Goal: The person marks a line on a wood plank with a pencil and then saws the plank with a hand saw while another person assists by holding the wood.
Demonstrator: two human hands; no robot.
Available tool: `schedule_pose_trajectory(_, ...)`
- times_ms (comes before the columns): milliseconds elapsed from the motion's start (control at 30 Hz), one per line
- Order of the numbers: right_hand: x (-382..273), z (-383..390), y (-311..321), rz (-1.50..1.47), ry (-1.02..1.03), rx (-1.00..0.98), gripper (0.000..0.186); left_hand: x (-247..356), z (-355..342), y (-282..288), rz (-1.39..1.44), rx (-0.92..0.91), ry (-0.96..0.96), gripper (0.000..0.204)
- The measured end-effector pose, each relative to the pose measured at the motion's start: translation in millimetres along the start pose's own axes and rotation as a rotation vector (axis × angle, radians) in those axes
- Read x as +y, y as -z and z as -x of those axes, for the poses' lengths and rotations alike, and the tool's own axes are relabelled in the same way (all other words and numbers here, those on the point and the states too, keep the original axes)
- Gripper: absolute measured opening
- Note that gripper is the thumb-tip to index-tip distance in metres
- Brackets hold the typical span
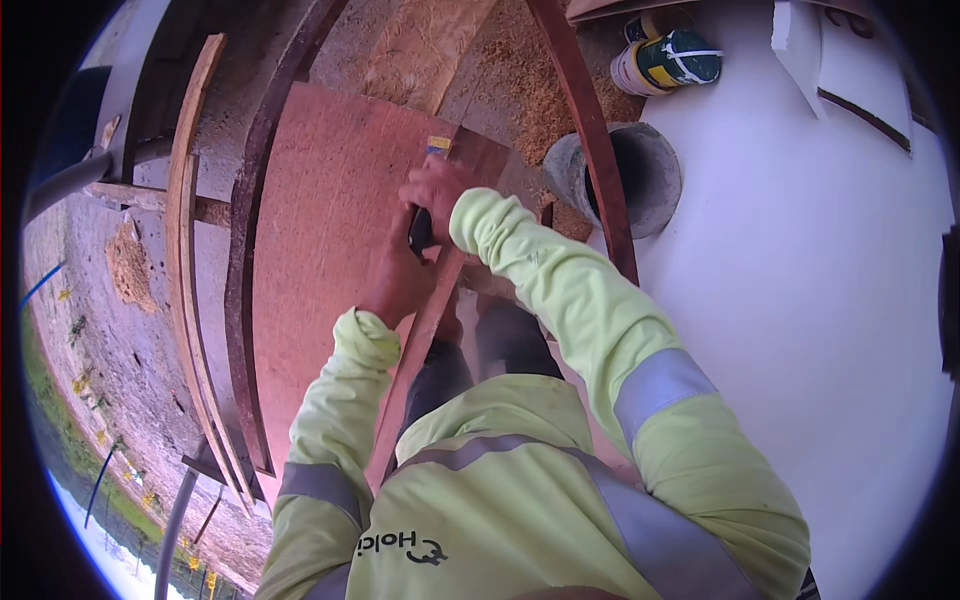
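My left hand (397, 272) is closed round the black rear handle of what looks like a hand plane (420, 230). My right hand (437, 187) grips its front part, just ahead of the left. Both hands hide most of the tool's body. A small blue and yellow piece (438, 146) shows beyond my right fingers. The tool lies along the near right edge of a wide reddish-brown wooden board (320, 240), which stretches from the far side down past my left forearm.
Dark red curved timbers (262, 190) flank the board. Long wooden strips (182, 230) stand at left. A grey bucket (655, 180) lies on its side at right, beside wood shavings (515, 85). A green and white paint can (672, 62) sits farther back near a white sheet (790, 280).
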State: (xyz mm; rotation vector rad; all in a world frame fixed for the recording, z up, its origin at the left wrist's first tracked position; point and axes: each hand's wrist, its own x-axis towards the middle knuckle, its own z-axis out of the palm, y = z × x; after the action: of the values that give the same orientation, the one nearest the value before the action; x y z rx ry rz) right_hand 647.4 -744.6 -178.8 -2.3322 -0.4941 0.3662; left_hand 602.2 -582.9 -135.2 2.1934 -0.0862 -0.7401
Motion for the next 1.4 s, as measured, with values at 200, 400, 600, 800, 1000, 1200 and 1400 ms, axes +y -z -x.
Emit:
schedule_pose_trajectory(200,-170,85,-28,-0.056,0.058,0.052,0.033,30,174,77,-0.093,-0.197,0.224,0.058)
schedule_pose_trajectory(400,9,-5,-7,-0.05,0.006,0.158,0.032,-1,-13,2,-0.034,-0.048,0.008,0.058)
schedule_pose_trajectory(600,13,8,17,0.168,-0.122,0.03,0.033,38,-21,-13,0.147,0.01,0.008,0.056)
schedule_pose_trajectory(800,34,5,15,0.121,-0.112,0.172,0.041,44,-47,-14,0.035,-0.059,-0.079,0.06)
schedule_pose_trajectory(1000,96,27,10,-0.146,-0.314,0.463,0.062,15,-49,-7,0.016,-0.107,0.093,0.051)
schedule_pose_trajectory(1200,158,15,-39,-0.339,-0.666,0.253,0.035,45,-47,-5,-0.034,-0.08,-0.007,0.061)
schedule_pose_trajectory(1400,174,17,-29,-0.212,-0.667,0.193,0.033,39,103,69,0.119,-0.125,0.185,0.065)
